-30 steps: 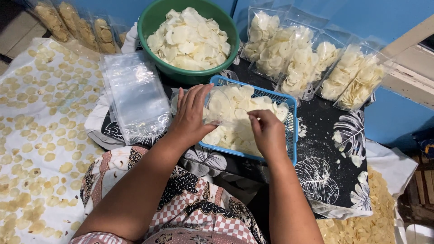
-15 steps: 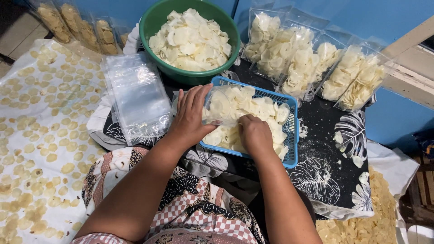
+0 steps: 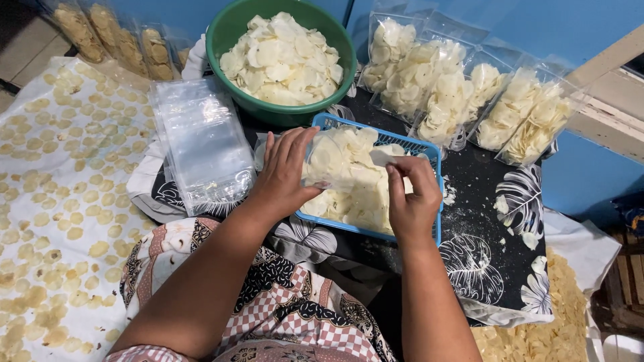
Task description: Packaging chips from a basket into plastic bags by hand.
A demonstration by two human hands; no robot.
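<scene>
My left hand (image 3: 285,174) grips a small clear plastic bag (image 3: 327,161) partly filled with white chips, held over a blue basket (image 3: 435,151). The basket holds a heap of pale white chips (image 3: 355,204). My right hand (image 3: 410,198) pinches a chip at the bag's mouth, above the basket's right half. Just behind the basket stands a green bowl (image 3: 231,40) full of the same white chips.
A stack of empty clear bags (image 3: 201,144) lies left of the basket. Several filled chip bags (image 3: 463,94) lean against the blue wall at the back right. Yellowish chips are spread on a white sheet (image 3: 47,201) at left. A black leaf-print cloth (image 3: 490,228) covers the work surface.
My right hand has lifted out of the basket with a chip and moved to the bag's mouth. My left hand has kept hold of the bag.
</scene>
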